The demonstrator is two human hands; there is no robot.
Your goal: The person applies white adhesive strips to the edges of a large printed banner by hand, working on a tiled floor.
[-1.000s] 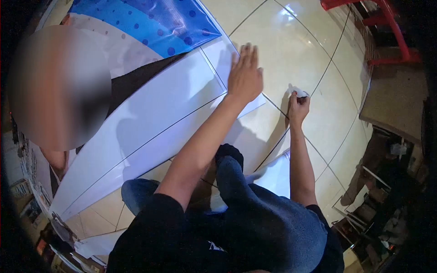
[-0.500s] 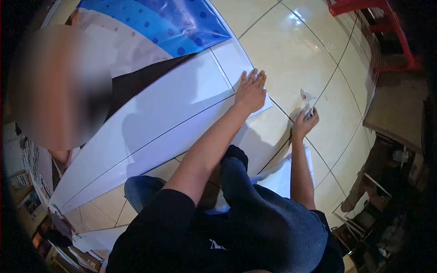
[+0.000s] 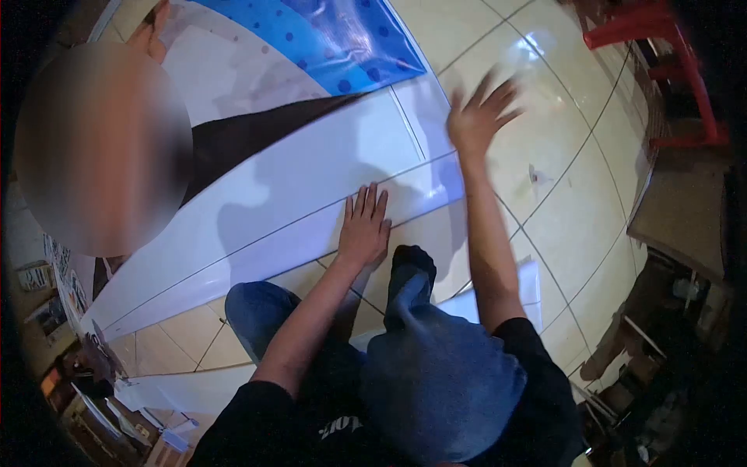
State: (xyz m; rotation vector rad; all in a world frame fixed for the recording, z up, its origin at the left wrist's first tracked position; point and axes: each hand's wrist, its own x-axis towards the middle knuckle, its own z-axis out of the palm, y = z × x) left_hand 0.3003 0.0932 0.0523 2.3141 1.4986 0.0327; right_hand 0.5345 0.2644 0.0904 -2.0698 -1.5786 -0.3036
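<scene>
A long white sheet point(image 3: 311, 187) lies across the tiled floor point(image 3: 560, 226), with a dark line running along it. My left hand point(image 3: 364, 226) rests flat on its near strip, fingers spread. My right hand point(image 3: 476, 113) is raised above the sheet's right end, blurred, fingers apart and holding nothing. A small scrap point(image 3: 535, 174) lies on the tile to the right of that hand. My knees in blue jeans point(image 3: 420, 342) are on the floor below.
A blue dotted banner point(image 3: 327, 39) overlaps the sheet's far end. Another person, blurred, is at the left. Red chair legs point(image 3: 669, 54) stand top right. A white sheet point(image 3: 529, 284) lies by my knee. Clutter lines the left and right edges.
My left hand slid back along the sheet toward me. My right hand let go of the small scrap, which stays on the tile, and swung up and left over the sheet's end.
</scene>
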